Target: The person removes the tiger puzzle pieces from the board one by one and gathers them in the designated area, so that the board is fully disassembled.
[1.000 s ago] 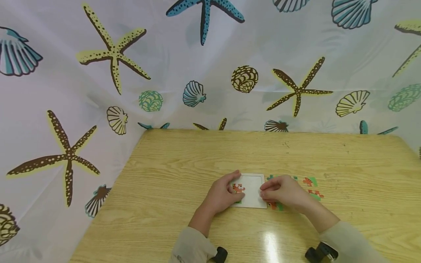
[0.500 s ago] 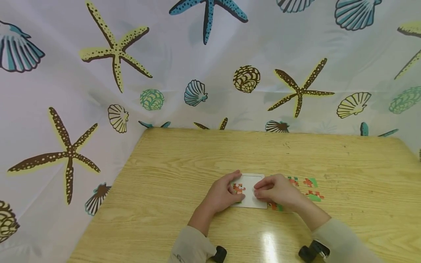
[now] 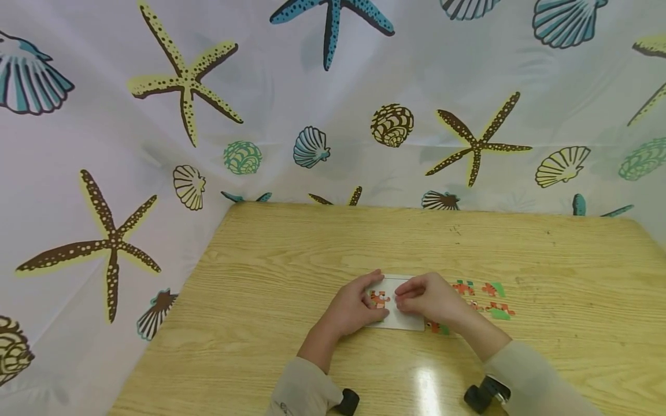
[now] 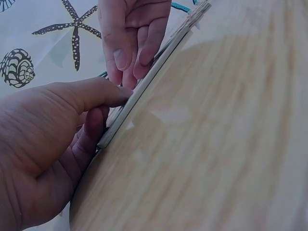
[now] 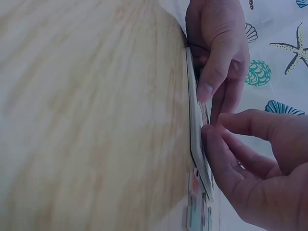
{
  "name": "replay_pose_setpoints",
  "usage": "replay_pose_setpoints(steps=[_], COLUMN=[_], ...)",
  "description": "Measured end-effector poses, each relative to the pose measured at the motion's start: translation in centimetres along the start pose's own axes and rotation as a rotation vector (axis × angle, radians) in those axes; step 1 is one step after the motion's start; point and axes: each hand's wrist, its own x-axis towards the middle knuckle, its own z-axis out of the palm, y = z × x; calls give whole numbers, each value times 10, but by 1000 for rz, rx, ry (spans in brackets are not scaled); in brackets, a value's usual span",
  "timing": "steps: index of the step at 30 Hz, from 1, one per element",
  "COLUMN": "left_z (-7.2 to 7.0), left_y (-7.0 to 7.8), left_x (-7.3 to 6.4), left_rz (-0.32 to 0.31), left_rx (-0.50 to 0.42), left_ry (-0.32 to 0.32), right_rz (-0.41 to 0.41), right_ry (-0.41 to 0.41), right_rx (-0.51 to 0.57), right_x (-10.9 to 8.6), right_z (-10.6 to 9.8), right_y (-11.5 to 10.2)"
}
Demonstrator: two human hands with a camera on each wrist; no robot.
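A white puzzle board (image 3: 408,322) with a raised rim lies on the table, some red-orange puzzle pieces (image 3: 380,299) in its left part. My left hand (image 3: 354,303) grips the board's left side, its thumb over the lower left and its fingers spread toward the far edge. In the left wrist view the thumb (image 4: 108,94) bears down just inside the rim. My right hand (image 3: 432,297) is over the board's right half, thumb and fingers pinched close to the fitted pieces. In the right wrist view its fingertips (image 5: 211,132) meet low over the board; the puzzle piece between them is mostly hidden.
Several loose red and green puzzle pieces (image 3: 500,311) lie on the wooden table (image 3: 270,254) right of the board; one more piece (image 3: 437,328) sits by its lower right corner, partly under the right hand. A patterned white curtain (image 3: 343,104) stands behind the table.
My right hand has moved left across the board, from its right edge toward the fitted pieces, uncovering more loose pieces on the right. My left hand stays in place on the board.
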Motion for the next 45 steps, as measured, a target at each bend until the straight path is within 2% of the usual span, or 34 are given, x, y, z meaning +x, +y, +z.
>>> replay_pose_setpoints(steps=[8, 17, 24, 31, 45], left_z=[0, 0, -1, -1, -1], left_y=[2, 2, 1, 1, 0], left_x=[-1, -2, -3, -4, -1], left_rz=[-3, -2, 0, 7, 24], left_rx=[-1, 10, 21, 29, 36], left_ry=[-7, -8, -8, -10, -15], right_rz=[-4, -32, -74, -35, -52], right_ry=[36, 82, 62, 95, 110], right_rx=[9, -77, -58, -40, -36], right_x=[5, 8, 10, 11, 18], right_z=[3, 8, 13, 16, 18], right_y=[-2, -3, -4, -5, -5])
